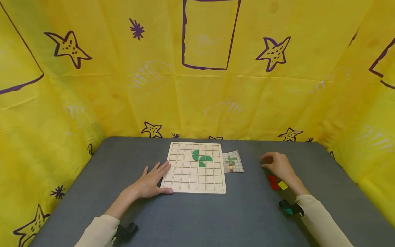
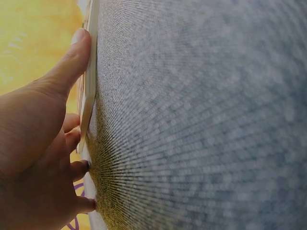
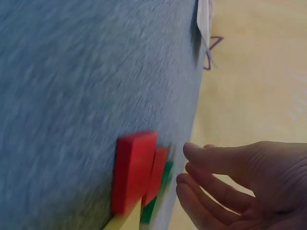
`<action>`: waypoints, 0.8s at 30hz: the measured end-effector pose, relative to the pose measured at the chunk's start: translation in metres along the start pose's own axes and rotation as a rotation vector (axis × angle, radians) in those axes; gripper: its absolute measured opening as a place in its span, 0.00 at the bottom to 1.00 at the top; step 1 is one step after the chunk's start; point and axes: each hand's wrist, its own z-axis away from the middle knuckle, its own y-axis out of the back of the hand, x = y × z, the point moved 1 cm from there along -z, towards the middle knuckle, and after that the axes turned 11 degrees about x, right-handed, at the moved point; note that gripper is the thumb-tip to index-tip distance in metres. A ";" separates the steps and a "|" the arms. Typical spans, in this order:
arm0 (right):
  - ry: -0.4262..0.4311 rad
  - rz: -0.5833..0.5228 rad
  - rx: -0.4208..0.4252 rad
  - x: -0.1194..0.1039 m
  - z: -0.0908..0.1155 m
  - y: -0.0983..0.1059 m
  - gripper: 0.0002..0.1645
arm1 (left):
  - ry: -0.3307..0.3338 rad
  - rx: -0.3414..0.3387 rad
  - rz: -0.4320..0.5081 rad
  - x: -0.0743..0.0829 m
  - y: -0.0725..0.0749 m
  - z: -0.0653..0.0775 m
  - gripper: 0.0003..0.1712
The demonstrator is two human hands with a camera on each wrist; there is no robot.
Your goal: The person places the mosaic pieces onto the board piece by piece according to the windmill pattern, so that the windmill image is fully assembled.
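Observation:
A light wooden grid board (image 1: 193,178) lies on the grey table, with several green quarter-round tiles (image 1: 202,164) in its upper middle squares. My left hand (image 1: 150,182) rests at the board's left edge, fingers spread, thumb at the near corner. Right of the board, my right hand (image 1: 279,167) hovers over the table with loosely bent fingers; no piece shows between them. Beneath that hand lie red tiles (image 1: 274,186) and a yellow tile (image 1: 283,185). The right wrist view also shows a green piece (image 3: 150,211) behind the red tile (image 3: 132,175).
A printed pattern card (image 1: 237,167) lies against the board's right side, showing a green, yellow and red figure on a grid. Yellow cloth (image 1: 197,103) with purple drawings hangs behind and beside the grey table (image 1: 197,219). Each wrist wears a dark band.

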 end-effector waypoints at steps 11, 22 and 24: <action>-0.057 0.010 -0.064 0.009 0.008 0.010 0.14 | -0.002 0.000 0.002 0.000 0.000 0.000 0.59; -0.017 0.001 -0.081 0.012 0.011 0.010 0.14 | 0.005 -0.002 0.002 -0.001 0.000 0.000 0.59; -0.010 -0.006 -0.084 0.013 0.011 0.010 0.15 | 0.004 -0.001 -0.001 0.000 0.000 0.000 0.59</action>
